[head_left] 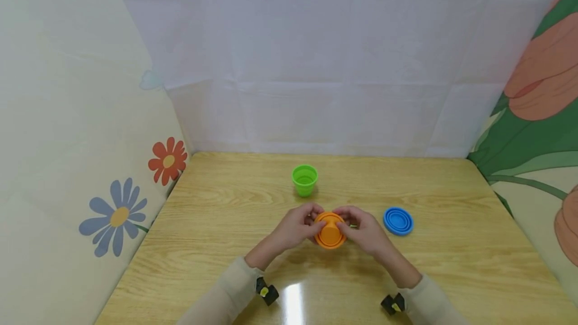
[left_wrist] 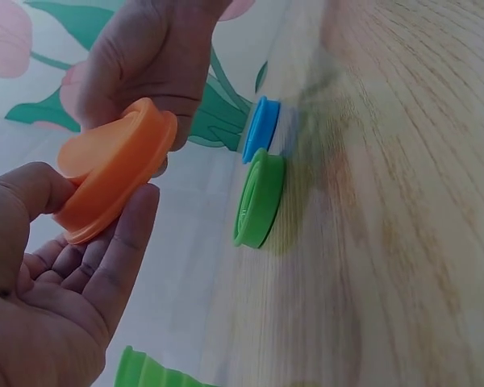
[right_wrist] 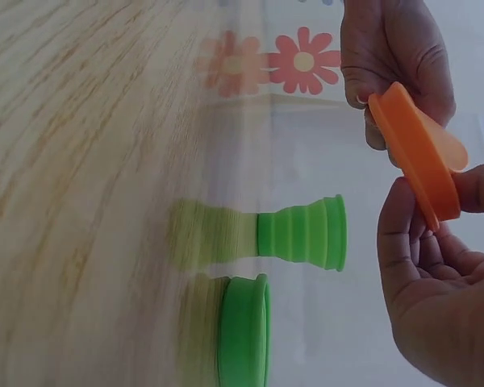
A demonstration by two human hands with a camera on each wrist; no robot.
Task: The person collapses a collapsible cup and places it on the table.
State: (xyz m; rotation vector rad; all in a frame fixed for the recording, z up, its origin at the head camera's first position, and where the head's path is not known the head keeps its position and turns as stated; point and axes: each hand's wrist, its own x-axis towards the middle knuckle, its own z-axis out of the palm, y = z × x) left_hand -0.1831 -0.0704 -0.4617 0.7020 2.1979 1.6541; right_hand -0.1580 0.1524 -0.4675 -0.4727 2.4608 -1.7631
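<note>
Both hands hold an orange collapsible cup [head_left: 331,234] up off the table, folded nearly flat and tilted. My left hand [head_left: 295,225] pinches its left edge, thumb on the near face and fingers behind. On the opposite edge my right hand [head_left: 368,232] pinches it the same way. In the left wrist view, the cup's middle [left_wrist: 97,149] bulges out unevenly on the thumb side. A folded green cup [left_wrist: 262,197] lies below on the table, mostly hidden behind the right hand in the head view. Beyond the hands stands an extended green cup [head_left: 304,180], its mouth up.
A folded blue cup [head_left: 398,221] lies flat on the wooden table [head_left: 217,224], right of the right hand. White cloth [head_left: 289,64] hangs along the table's back edge. Flower-printed panels [head_left: 119,217] flank both sides.
</note>
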